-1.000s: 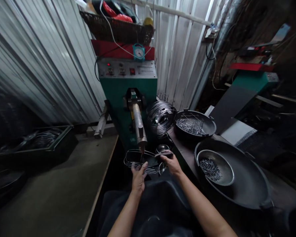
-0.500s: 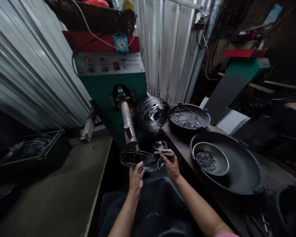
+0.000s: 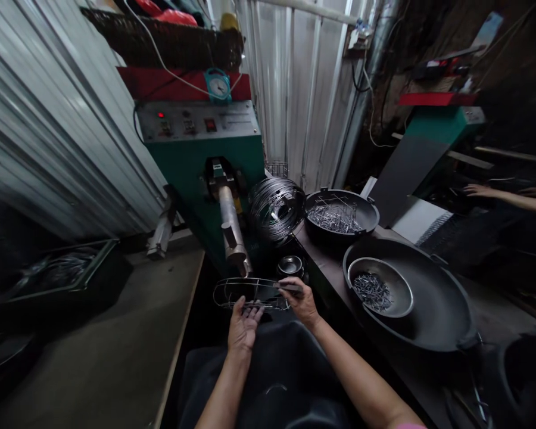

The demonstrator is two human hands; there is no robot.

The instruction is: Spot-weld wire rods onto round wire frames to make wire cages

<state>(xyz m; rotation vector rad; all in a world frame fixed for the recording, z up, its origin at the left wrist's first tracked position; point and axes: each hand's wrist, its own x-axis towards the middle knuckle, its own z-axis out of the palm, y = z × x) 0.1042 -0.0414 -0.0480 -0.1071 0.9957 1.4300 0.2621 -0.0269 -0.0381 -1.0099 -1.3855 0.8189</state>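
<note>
Nothing legible from here. Markings on the green machine [image 3: 187, 159]'s control panel [image 3: 239, 123] too small to make out; pale label [image 3: 217, 167] on its front, same. Teal clock [image 3: 218, 87] above: dial figures unreadable at this distance.

Before the boxy green metal machine [image 3: 192, 161] is an oval silvery wire frame [image 3: 257, 280]; well right of the machine, a round silvery metal bowl [image 3: 401, 292] sits in a wide black pan [image 3: 442, 304].

Forearms [image 3: 227, 381] extended forward, converging; left hand [image 3: 245, 325] palm up, thumb apart from fingers [image 3: 254, 311]; right hand [image 3: 301, 302] pinching, fingers bent.
</note>
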